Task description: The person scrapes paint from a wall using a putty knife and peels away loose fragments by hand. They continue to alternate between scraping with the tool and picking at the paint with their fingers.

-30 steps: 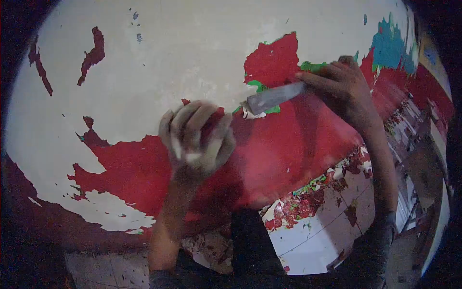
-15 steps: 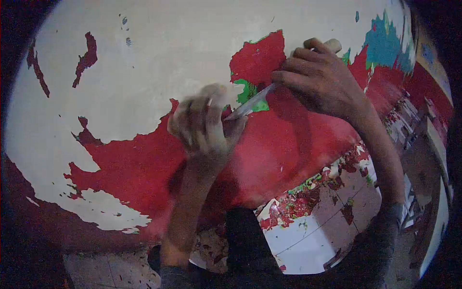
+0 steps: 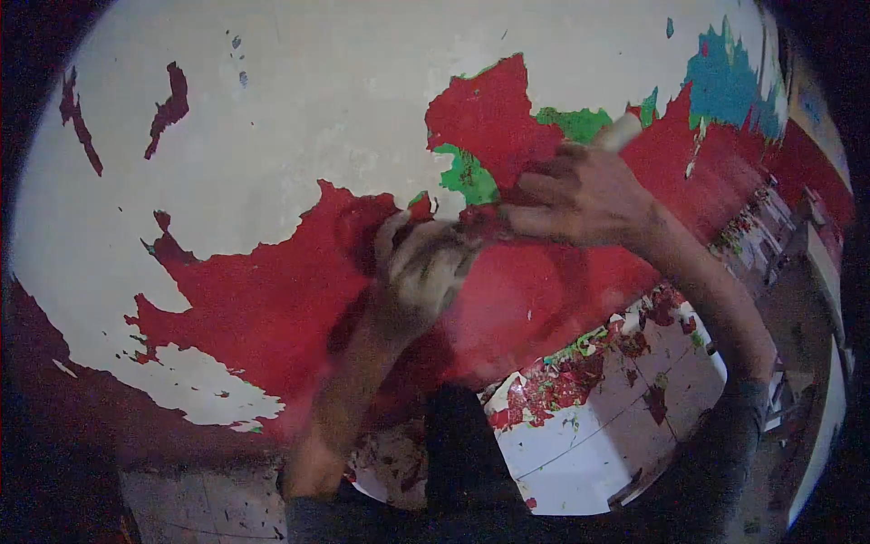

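— What are you at, seen from the head camera?

— Stripping old paint. My right hand is clenched around the scraper; only its pale handle end shows above my knuckles, and the blade is hidden behind my fingers and blurred, so I can't say just where its edge sits. It looks pressed to the wall at the ragged border where the red paint meets bare plaster.

— And the left one?

— My left hand is just beside the right, low and to its left, over the red. It is blurred; whether it is closed on something or just braced against the surface I cannot tell.

— Which step would you call this?

— Mid-scrape, I judge. Much of the upper wall is already bare, with a few red flecks high on the left, while a broad red field runs across the middle and a green patch shows right above my hands. Chips of red and green lie on the pale floor below.

— What does the next stroke call for?

— As I read it, a low blade angle under the lifted edge near the green, a firm push along the border, and my left hand kept out of the blade's path.
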`<move>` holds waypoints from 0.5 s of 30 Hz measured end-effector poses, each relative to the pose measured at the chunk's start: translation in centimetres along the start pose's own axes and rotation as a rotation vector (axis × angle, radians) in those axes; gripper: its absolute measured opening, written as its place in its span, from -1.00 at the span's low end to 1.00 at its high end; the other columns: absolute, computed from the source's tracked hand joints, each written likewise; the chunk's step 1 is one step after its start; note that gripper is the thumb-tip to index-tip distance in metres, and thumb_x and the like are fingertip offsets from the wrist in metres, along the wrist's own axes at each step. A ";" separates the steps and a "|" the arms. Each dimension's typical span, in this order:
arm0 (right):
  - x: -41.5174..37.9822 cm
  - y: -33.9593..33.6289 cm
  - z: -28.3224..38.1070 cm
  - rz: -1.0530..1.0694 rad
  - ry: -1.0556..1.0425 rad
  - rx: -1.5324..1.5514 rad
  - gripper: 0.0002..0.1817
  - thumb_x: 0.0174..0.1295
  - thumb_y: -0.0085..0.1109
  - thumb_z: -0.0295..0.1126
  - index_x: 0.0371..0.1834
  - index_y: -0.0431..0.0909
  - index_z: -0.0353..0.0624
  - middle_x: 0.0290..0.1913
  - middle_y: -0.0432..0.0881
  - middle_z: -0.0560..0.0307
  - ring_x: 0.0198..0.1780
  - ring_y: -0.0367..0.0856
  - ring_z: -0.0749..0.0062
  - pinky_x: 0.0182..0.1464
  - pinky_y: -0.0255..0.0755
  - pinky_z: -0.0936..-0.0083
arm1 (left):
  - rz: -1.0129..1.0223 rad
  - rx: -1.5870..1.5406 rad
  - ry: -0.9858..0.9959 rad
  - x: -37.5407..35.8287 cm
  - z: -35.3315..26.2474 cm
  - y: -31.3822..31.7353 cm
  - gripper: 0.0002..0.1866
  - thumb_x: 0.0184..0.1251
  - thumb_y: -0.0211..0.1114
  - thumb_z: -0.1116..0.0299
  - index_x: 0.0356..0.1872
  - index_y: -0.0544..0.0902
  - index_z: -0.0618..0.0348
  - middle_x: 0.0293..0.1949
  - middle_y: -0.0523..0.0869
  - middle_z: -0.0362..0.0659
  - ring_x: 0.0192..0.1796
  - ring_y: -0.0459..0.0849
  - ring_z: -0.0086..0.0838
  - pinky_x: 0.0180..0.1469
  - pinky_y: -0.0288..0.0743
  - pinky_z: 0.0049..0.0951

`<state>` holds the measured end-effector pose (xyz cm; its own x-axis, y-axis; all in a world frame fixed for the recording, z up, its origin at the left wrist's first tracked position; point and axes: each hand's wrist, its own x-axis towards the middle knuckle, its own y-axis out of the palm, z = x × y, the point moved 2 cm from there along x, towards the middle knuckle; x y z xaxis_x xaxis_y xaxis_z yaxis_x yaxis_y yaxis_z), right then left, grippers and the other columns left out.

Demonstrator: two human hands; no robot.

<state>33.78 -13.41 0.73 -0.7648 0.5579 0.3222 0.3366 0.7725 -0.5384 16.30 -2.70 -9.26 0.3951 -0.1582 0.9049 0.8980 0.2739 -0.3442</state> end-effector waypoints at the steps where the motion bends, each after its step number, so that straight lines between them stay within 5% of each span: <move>1: -0.4 -0.3 0.3 -0.014 0.001 0.008 -0.71 0.05 0.07 -0.15 -0.11 0.44 0.21 -0.47 0.45 0.24 -0.49 0.58 0.30 -0.46 0.46 0.33 | 0.014 0.036 0.017 0.4 -0.6 -1.0 -0.75 0.03 0.39 0.19 -0.32 0.60 0.05 -0.24 0.64 -0.26 -0.06 0.55 -0.38 0.16 0.16 -0.09; 5: -2.3 -1.6 -0.3 -0.145 0.151 0.016 -0.74 0.06 0.15 -0.11 -0.21 0.46 0.11 -0.48 0.45 0.25 -0.49 0.56 0.30 -0.46 0.44 0.34 | -0.047 0.183 -0.062 0.8 -0.7 -3.0 -0.73 0.06 0.37 0.14 -0.22 0.63 -0.05 -0.04 0.58 -0.29 0.06 0.48 -0.31 0.21 0.09 -0.02; 8: -2.7 -0.9 -0.7 -0.107 0.314 0.072 -0.72 0.08 0.20 -0.08 -0.24 0.47 0.06 -0.48 0.46 0.24 -0.49 0.55 0.30 -0.46 0.44 0.34 | 0.093 0.422 -0.132 1.3 -0.6 -2.5 -0.79 0.14 0.28 0.20 -0.18 0.62 -0.14 0.06 0.50 -0.32 0.13 0.40 -0.37 0.23 0.07 -0.01; 15: -3.3 0.2 1.3 -0.104 0.397 0.181 -0.70 0.13 0.18 -0.06 -0.25 0.49 -0.01 -0.52 0.49 0.18 -0.51 0.55 0.27 -0.48 0.44 0.32 | 0.138 0.421 0.120 1.7 0.5 -1.6 -0.82 0.11 0.28 0.20 -0.25 0.64 -0.08 -0.06 0.54 -0.33 0.05 0.43 -0.43 0.09 0.18 -0.12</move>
<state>35.68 -15.46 -1.48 -0.5078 0.5809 0.6362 0.1406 0.7844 -0.6041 15.41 -2.96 -7.01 0.5475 -0.1951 0.8137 0.6882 0.6582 -0.3053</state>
